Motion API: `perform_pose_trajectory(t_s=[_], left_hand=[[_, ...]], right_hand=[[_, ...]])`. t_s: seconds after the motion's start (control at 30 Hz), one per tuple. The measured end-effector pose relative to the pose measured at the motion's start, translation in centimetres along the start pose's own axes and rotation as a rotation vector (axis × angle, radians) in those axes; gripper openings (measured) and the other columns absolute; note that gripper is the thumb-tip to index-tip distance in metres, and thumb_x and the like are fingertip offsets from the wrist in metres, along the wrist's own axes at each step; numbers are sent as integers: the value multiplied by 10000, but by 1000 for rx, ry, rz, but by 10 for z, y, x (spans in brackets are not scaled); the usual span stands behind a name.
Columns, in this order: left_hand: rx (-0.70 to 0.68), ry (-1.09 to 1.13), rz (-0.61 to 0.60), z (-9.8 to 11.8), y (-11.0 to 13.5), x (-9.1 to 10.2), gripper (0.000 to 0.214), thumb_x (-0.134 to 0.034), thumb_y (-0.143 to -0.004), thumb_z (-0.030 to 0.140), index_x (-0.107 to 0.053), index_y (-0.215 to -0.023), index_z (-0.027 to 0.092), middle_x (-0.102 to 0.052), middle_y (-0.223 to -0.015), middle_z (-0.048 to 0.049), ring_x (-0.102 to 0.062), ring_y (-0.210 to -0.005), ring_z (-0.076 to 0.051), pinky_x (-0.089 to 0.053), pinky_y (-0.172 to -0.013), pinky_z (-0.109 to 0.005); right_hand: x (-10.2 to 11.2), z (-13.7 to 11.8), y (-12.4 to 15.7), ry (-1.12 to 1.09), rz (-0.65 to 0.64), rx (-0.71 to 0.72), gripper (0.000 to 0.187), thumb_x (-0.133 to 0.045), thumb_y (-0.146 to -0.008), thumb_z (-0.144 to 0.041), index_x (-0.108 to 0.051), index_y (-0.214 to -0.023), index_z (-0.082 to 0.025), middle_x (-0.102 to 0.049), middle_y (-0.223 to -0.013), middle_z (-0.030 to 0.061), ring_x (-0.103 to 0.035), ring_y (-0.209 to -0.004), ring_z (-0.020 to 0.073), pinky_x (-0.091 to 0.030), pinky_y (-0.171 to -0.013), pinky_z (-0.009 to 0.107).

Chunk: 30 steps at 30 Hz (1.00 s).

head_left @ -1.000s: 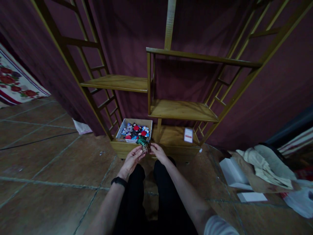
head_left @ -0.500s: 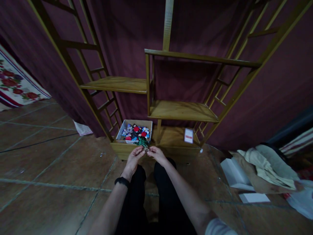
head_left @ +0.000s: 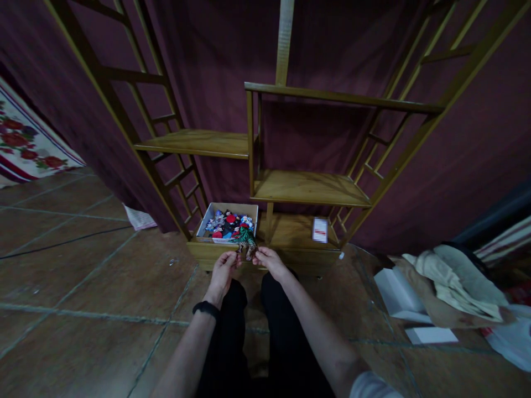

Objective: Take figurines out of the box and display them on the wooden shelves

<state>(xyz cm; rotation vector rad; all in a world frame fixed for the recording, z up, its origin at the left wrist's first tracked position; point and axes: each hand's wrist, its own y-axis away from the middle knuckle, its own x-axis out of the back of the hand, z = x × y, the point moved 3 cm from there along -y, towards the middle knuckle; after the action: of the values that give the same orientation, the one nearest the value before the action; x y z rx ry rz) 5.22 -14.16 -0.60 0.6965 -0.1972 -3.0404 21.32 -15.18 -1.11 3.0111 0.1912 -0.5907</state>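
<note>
Between my two hands is a small green and brown figurine (head_left: pixel 246 240), its finer shape too small to make out. My left hand (head_left: pixel 223 271) pinches its lower left side with thumb and fingertips. On the opposite side, the fingertips of my right hand (head_left: pixel 271 262) are closed on its lower right edge. Just behind the figurine stands an open cardboard box (head_left: pixel 203 224) on the low shelf. Several small colourful figures (head_left: pixel 228 222), in red, blue, black and white, lie heaped inside; the held figurine covers the box's front right corner.
A wooden display rack (head_left: pixel 307 187) with stepped shelves rises in front of me against a dark red curtain (head_left: pixel 207 66). On its low right shelf lies a white card (head_left: pixel 319 229). White boxes (head_left: pixel 400 296) and a pale cloth (head_left: pixel 454 284) lie on the tiled floor at right.
My hands have moved slightly apart and the figurine has turned, showing more of its brown lower part. The box and the rack have stayed in place.
</note>
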Motion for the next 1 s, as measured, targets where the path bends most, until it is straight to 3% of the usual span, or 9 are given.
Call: perform_pose_trajectory(t_s=[0.07,0.27,0.47,1.0], left_hand=[[-57,2,69,-1,-3,3,317,-770,-538,361,-606,-722,161,-607,-677,1,-561,-649,-117,-448,-628,-247],[-133,-108,153,-3,-7,7,416,-754,-556,399,-653,-876,153,-645,-890,-50,-562,-779,-132,-417,-662,-230],[36,-33,-108,-3,-2,-1,386,-714,-638,378,-665,-922,121,-676,-876,-95,-600,-814,-163,-440,-706,-262],[105,8,-161,5,5,-5,366,-757,-601,219,-631,-934,136,-702,-869,-82,-639,-734,-134,-448,-639,-221]], right_hand=[[1,-1,1,-43,0,-12,322,-674,-687,-412,-635,-876,-154,-614,-763,23,-525,-633,86,-446,-686,259],[4,-2,2,-119,-59,-66,300,-688,-692,-393,-643,-853,-144,-616,-756,30,-500,-604,76,-438,-652,244],[4,-1,3,-128,-108,-118,289,-688,-698,-394,-643,-819,-136,-583,-657,6,-511,-570,78,-435,-629,240],[7,3,-2,-155,97,-80,251,-714,-631,-254,-648,-842,-135,-670,-775,62,-593,-638,113,-472,-669,272]])
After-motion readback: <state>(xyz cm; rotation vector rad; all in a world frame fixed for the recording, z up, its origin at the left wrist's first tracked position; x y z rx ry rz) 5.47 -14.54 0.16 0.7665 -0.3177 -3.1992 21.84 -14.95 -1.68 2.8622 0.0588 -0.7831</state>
